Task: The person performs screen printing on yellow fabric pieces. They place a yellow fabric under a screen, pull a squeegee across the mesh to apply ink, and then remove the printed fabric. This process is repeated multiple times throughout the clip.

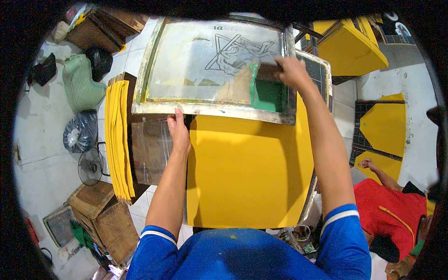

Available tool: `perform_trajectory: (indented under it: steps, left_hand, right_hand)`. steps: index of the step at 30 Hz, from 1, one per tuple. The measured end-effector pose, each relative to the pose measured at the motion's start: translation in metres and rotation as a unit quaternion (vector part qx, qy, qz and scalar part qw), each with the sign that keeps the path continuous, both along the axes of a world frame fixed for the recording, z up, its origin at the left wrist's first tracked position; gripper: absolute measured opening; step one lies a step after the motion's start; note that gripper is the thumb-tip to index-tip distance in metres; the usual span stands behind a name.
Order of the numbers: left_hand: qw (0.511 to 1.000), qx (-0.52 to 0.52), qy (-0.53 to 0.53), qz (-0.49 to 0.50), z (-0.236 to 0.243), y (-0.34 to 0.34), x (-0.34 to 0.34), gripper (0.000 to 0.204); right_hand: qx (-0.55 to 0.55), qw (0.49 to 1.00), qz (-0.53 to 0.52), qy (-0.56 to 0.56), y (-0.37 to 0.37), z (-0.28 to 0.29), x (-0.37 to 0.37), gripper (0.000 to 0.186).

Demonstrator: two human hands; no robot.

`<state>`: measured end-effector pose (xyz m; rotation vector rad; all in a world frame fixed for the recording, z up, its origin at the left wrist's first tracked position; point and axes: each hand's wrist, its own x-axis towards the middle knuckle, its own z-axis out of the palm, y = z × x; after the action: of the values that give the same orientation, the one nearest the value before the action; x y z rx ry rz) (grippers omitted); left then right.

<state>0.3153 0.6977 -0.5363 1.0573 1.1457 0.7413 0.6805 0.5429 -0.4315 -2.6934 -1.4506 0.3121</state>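
Note:
A screen-printing frame [214,109] with a pale mesh and a line drawing on it is raised above a yellow sheet [247,172]. My left hand [178,128] grips the frame's near edge, thumb on top and fingers beneath. Over the mesh's right side, my right hand [293,74] is closed on a brown squeegee [269,73], slightly blurred. Green ink [270,97] lies on the mesh just below the squeegee, with a bright green streak at its left. The yellow sheet lies flat in front of me, its far part hidden under the frame.
Yellow pieces hang stacked [119,140] at the left; another yellow stack [352,49] stands far right. A person in a red shirt [389,214] works at the lower right beside yellow pieces on dark boards. Cardboard boxes [109,224], a fan [90,165] and filled bags are at left.

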Motion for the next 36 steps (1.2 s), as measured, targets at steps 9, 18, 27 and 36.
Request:
perform_trajectory:
  steps: [9,18,27,36]
  left_hand:
    - [0.999,-0.035,-0.009,-0.003,-0.003,0.003,-0.002,0.059]
    - [0.999,0.012,-0.013,-0.034,0.098,0.025,-0.008,0.078]
    - [0.882,0.407,-0.079,-0.222,0.239,0.119,0.046,0.034]
    - [0.833,0.261,0.485,0.059,0.040,0.213,-0.297,0.050]
  right_hand:
    - [0.113,0.988,-0.015,-0.108,-0.063,-0.030,-0.101,0.042]
    - [0.315,0.925,-0.065,-0.202,-0.079,0.063,-0.132,0.048]
    - [0.407,0.884,-0.090,-0.213,0.011,0.290,-0.017,0.063]
    - [0.182,0.911,0.106,-0.355,0.012,0.301,0.138,0.050]
